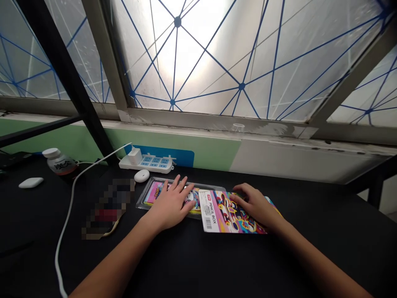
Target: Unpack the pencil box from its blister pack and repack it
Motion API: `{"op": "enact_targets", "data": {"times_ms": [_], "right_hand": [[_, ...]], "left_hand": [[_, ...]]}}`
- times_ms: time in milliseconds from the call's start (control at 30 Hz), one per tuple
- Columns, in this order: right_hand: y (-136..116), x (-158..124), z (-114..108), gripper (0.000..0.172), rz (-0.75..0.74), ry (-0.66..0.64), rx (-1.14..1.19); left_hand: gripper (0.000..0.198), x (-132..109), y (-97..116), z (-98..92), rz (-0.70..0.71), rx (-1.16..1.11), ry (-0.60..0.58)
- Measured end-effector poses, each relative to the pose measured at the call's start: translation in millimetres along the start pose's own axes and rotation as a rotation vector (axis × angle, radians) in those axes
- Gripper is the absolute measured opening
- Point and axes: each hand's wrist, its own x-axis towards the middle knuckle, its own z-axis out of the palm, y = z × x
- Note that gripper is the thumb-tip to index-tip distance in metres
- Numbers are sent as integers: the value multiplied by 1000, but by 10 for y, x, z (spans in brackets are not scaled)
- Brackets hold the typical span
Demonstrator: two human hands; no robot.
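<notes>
On the black desk (pixel 198 265), my left hand (pixel 170 203) lies flat, fingers spread, on a clear plastic pack (pixel 145 194) with a colourful pencil box inside it. To its right, a colourful card insert (pixel 221 213) printed "PENCIL BOX" overlaps the pack's right end. My right hand (pixel 256 205) rests on this card, fingers bent and pressing down on its surface. Both hands hold the items against the desk; neither is lifted.
A white power strip (pixel 149 162) with a plugged charger and white cable (pixel 66 219) lies by the wall. A white oval case (pixel 142 176), a bottle (pixel 60 163), another white case (pixel 31 182) and a blurred item (pixel 107 209) sit to the left. A window frame rises behind.
</notes>
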Motion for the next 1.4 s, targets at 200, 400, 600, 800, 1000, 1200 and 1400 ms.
{"op": "enact_targets", "data": {"times_ms": [200, 400, 600, 800, 1000, 1200, 1400], "right_hand": [[165, 3, -89, 38, 66, -122, 39], [431, -56, -258, 40, 152, -140, 33], [509, -70, -319, 42, 171, -116, 42], [517, -126, -422, 38, 178, -43, 42], [389, -209, -498, 38, 195, 25, 47], [5, -192, -158, 40, 196, 42, 74], [-253, -114, 132, 39, 135, 7, 102]], "left_hand": [[59, -27, -40, -31, 1, -13, -76], [56, -30, -34, -89, 20, -33, -94], [56, -39, -73, -93, 38, -27, -92], [56, -45, -106, -80, 66, -42, -74], [56, -47, -105, -69, 60, -56, -61], [59, -44, 108, -36, 19, -150, -19], [55, -106, 426, -87, 72, -482, 16]]}}
